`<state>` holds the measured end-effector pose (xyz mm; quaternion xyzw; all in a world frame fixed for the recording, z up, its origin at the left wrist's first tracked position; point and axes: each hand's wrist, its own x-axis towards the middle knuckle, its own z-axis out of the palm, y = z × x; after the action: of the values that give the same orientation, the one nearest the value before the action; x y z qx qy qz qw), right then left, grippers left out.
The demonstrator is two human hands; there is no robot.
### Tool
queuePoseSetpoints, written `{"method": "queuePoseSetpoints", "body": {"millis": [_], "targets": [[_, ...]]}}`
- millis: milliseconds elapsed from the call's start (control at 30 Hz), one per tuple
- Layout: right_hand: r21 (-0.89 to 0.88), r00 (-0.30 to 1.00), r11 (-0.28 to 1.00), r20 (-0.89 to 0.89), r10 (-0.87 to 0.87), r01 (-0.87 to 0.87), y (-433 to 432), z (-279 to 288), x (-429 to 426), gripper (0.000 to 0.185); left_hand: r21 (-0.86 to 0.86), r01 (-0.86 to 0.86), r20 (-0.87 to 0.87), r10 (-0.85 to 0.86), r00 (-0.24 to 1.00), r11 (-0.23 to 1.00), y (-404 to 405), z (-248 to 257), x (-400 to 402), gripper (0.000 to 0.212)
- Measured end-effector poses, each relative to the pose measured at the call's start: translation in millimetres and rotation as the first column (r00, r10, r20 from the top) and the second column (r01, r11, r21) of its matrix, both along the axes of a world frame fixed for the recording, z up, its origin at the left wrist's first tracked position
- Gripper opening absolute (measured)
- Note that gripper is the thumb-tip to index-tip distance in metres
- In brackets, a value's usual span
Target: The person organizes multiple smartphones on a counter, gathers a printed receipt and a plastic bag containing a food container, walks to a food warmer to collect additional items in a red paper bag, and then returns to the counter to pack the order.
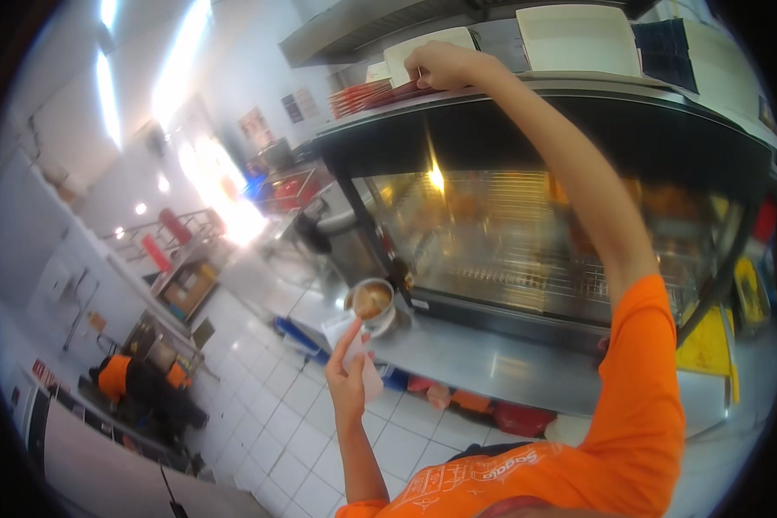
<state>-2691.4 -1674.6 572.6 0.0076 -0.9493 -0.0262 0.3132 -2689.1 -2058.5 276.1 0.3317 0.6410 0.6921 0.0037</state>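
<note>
My right hand (pixel 443 65) reaches up to the top of a heated glass display cabinet (pixel 531 136). Its fingers pinch a dark red flat piece (pixel 398 95), perhaps folded card, beside a stack of red-edged flat pieces (pixel 356 98). A thin white paper sheet or bag (pixel 370 382) is in my left hand (pixel 348 372), lower down in front of the steel counter. Just beyond that hand stands a round metal pot (pixel 373 303) with brown contents and something pale in it. Behind the cabinet's glass, browned food (pixel 469 204) is blurred.
Open white cartons (pixel 579 40) stand on the cabinet top. A steel counter (pixel 492 369) runs below the glass, with a yellow board (pixel 706 343) at its right end. At left, a person in orange (pixel 136 382) bends over beyond the tiled floor (pixel 278 414).
</note>
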Motion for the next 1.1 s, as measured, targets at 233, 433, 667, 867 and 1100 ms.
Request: {"method": "queuePoseSetpoints", "body": {"millis": [233,433,667,867,1100], "targets": [[0.015,0.997,0.998,0.057,-0.058,0.057,-1,22,13,0.023,-0.016,-0.105,-0.835,0.044,0.548,0.994,128,118,-103,0.052],[0.128,0.997,0.989,-0.006,-0.075,0.075,-22,23,9,0.029,0.375,-0.345,-0.894,0.434,0.113,0.861,240,202,-136,0.027],[0.328,0.960,0.921,-0.247,-0.130,0.209,-48,2,-2,0.023,0.286,-0.459,-0.942,0.335,0.027,0.841,261,216,-150,0.011],[0.447,0.915,0.847,-0.390,-0.103,0.286,-106,27,16,0.026,0.322,-0.357,-0.943,0.332,-0.034,0.877,259,217,-143,0.007],[0.391,0.929,0.880,-0.346,-0.129,0.268,-86,26,9,0.027,0.213,-0.147,-0.973,0.224,0.060,0.966,258,218,-145,0.031]]}}
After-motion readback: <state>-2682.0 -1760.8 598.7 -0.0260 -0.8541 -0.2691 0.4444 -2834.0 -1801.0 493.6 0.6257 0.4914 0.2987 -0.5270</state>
